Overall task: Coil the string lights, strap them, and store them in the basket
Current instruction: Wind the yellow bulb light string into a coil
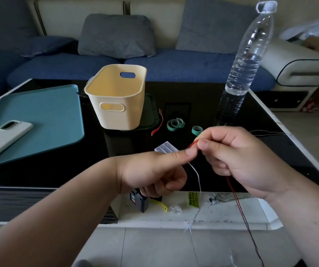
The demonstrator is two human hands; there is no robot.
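My left hand (154, 170) and my right hand (239, 157) meet over the front of the black table, fingertips together, pinching the string lights (198, 178). A thin silver wire hangs from the pinch toward the floor. A red and dark wire (237, 201) drops below my right hand, and more wire trails off the table's right edge. A clear battery case (165, 148) shows just behind my left thumb. The cream basket (116, 105) stands open and upright behind, with nothing visible in it. Green straps (175, 124) and a red strap (158, 125) lie beside it.
A tall clear water bottle (245, 64) stands at the right rear of the table. A teal mat (39, 120) with a white phone (2, 137) covers the left side. A blue sofa with grey cushions runs behind. Small clutter sits on the low white shelf (174, 209).
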